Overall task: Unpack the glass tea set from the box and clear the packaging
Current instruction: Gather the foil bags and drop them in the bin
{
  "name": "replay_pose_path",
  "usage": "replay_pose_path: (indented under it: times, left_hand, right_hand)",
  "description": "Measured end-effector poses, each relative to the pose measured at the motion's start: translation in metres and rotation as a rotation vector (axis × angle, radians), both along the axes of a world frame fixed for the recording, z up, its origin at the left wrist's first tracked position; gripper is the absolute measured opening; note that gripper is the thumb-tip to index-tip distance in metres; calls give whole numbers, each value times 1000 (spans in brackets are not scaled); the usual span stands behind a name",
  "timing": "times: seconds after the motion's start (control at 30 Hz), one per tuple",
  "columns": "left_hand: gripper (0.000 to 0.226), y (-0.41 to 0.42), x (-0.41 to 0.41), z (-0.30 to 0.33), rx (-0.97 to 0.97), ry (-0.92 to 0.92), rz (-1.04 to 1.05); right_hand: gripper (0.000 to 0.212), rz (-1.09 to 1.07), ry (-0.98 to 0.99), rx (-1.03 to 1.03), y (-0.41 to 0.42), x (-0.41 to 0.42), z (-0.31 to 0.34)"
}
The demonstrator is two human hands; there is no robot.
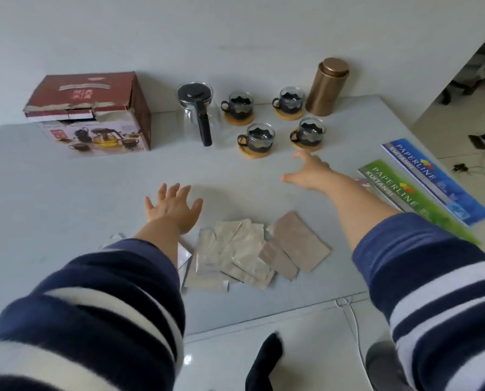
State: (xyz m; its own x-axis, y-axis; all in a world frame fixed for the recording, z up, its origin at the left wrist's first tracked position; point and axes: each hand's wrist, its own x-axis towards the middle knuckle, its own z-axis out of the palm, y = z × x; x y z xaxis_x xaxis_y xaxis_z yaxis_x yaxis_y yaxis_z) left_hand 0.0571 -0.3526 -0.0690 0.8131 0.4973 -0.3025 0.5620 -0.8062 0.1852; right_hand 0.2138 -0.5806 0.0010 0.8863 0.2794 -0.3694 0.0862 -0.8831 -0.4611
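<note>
A red tea-set box (94,111) stands at the back left of the grey table (66,198), its torn lid down. Right of it are a glass teapot (197,111) with a black lid and handle, and several glass cups (259,136) in black holders on round wooden coasters. A pile of flat grey and silver packaging pieces (249,252) lies near the front edge. My left hand (173,208) hovers open just behind the pile. My right hand (310,172) reaches open towards the nearest cup (310,132), not touching it.
A copper-coloured canister (327,86) stands behind the cups by the wall. Two Paperline receipt books, green (399,193) and blue (430,176), lie at the table's right edge. A white cable (354,320) hangs off the front edge. Cables and plugs lie on the floor at right.
</note>
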Motion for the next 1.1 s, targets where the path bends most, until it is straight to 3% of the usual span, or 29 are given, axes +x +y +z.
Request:
replay_pose_path:
  times: [0.17, 0.27, 0.37, 0.47, 0.6, 0.73, 0.83, 0.93, 1.1]
  left_hand:
    - [88, 25, -92, -4, 2, 106, 187]
    - [106, 37, -130, -11, -52, 137, 305]
    - [110, 36, -146, -21, -10, 151, 326]
    - [105, 23, -145, -28, 59, 135, 352]
    - [85, -9, -128, -22, 32, 7, 374]
    - [82, -36, -107, -14, -166, -98, 455]
    - [91, -54, -99, -6, -281, -114, 402]
    - [107, -55, -93, -3, -329, -4, 253]
    - [105, -44, -91, -11, -277, 141, 182]
  right_hand:
    - [81, 26, 89, -222, -2, -69, -33]
    - [72, -21, 101, -331, -11, -95, -49]
    - [59, -21, 56, -361, -11, -112, -59]
    - [62, -76, 52, -326, -1, -125, -65]
    - [83, -211, 111, -156, 19, -139, -70]
    - [116, -333, 192, -9, 40, -153, -71]
    - [119, -300, 222, -73, 50, -167, -76]
    - [114, -287, 194, -81, 55, -178, -84]
    - [114, -191, 144, -180, 55, -184, -81]
